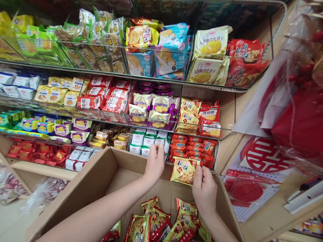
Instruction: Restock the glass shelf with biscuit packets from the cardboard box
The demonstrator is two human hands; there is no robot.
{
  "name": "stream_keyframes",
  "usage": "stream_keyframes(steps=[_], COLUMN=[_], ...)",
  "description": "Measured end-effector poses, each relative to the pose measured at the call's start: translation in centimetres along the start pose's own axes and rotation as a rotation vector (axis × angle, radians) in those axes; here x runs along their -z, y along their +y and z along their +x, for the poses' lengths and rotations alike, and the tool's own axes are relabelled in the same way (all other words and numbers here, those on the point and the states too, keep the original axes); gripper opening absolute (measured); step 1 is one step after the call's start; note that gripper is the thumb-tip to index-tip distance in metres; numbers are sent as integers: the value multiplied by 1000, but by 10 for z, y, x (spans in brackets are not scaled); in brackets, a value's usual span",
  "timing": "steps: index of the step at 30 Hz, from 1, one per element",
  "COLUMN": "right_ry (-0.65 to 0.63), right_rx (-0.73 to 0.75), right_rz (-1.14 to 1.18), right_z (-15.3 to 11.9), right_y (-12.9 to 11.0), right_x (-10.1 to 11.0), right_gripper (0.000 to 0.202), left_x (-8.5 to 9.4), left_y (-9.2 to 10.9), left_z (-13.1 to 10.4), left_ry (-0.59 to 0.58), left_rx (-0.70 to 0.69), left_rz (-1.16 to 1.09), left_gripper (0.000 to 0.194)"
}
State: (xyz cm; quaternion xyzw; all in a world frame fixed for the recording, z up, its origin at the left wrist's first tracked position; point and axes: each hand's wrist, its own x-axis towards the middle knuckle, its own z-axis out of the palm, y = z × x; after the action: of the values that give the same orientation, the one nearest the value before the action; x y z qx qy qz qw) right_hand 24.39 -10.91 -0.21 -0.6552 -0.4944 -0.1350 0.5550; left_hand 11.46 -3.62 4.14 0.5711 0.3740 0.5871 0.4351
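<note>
We pinch one packet (pixel 183 171) by its right edge in the fingers of our right hand (pixel 205 186), near the box's (pixel 94 190) far rim. Our left hand (pixel 155 163) is raised, fingers curled close; we cannot tell whether they hold anything. Loose packets (pixel 138 229) lie inside.
</note>
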Motion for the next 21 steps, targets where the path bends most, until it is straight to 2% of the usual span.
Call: stream_keyframes(steps=[2, 5, 7, 11, 15, 18, 21], right_ry=[-2, -13, -13, -35, -48, -59, -61], right_rx=[-42, -32, -15, -11, -124, -230, -232], right_rz=[1, 13, 19, 48, 100, 145, 138], right_z=[1, 0, -1, -6, -7, -7, -7], right_y=[-2, -7, -8, -8, -5, -4, -4], right_x=[-1, -3, -4, -5, -5, -4, -3], right_gripper=[35, 34, 33, 33, 34, 36, 36], left_x=[-3, -10, -13, -15, -15, -14, -13], left_y=[-2, -4, -4, -3, 0, 0, 0], left_z=[-11, -25, -27, -22, -25, -33, -37], left_ry=[-73, -148, -125, -56, -47, -97, -109], left_rx=[40, 130, 178, 209, 273, 231, 125], left_rz=[-26, -179, -274, -316, -373, -339, -233], left_gripper=[31, 35, 33, 31, 32, 30, 26])
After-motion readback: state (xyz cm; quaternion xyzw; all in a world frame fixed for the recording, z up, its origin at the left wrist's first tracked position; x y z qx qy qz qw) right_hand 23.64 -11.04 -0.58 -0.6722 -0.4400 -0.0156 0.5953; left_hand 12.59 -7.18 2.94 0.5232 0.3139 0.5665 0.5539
